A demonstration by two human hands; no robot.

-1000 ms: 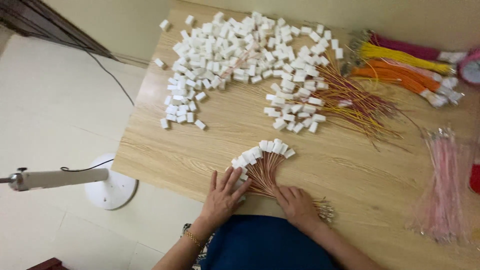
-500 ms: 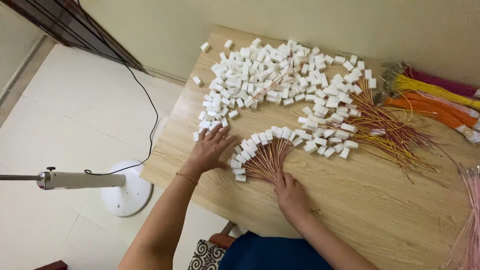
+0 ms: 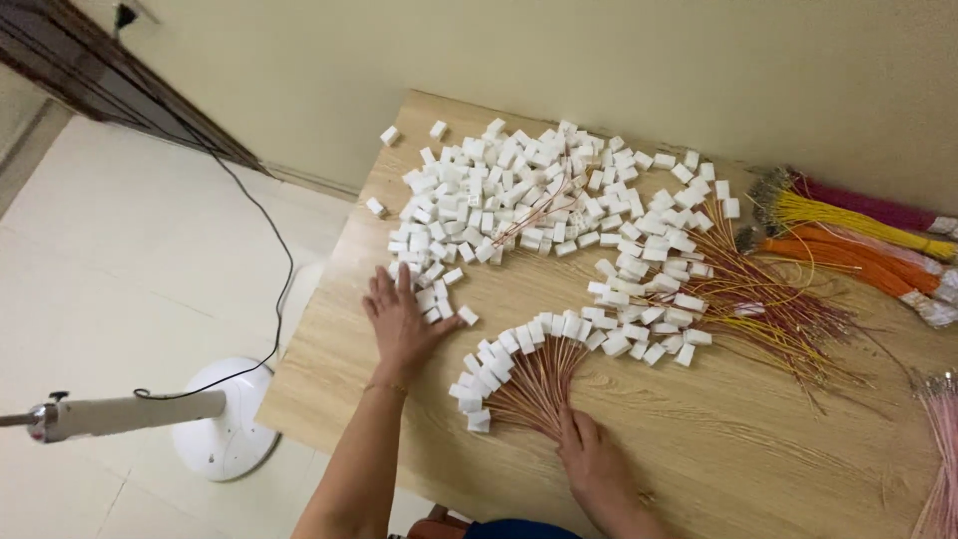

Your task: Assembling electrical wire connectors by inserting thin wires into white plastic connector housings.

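My left hand [image 3: 402, 321] lies flat and spread on the wooden table [image 3: 758, 459], its fingers touching the lower left edge of a big heap of small white plastic connectors [image 3: 519, 195]. My right hand [image 3: 591, 454] presses down on the gathered wire ends of a fan of brown wires [image 3: 534, 384] tipped with white connectors, which arc between the two hands. Neither hand grips anything.
More wired connectors [image 3: 689, 289] spread to the right of the heap. Bundles of yellow, orange and magenta wires [image 3: 858, 240] lie at the far right, pink wires [image 3: 943, 439] at the right edge. A white fan base [image 3: 225, 429] with its pole and cord stands on the floor, left.
My left hand has slid left and up, from the fan of connectors to the edge of the loose heap. The view has swung left. The right hand stays on the wire ends.
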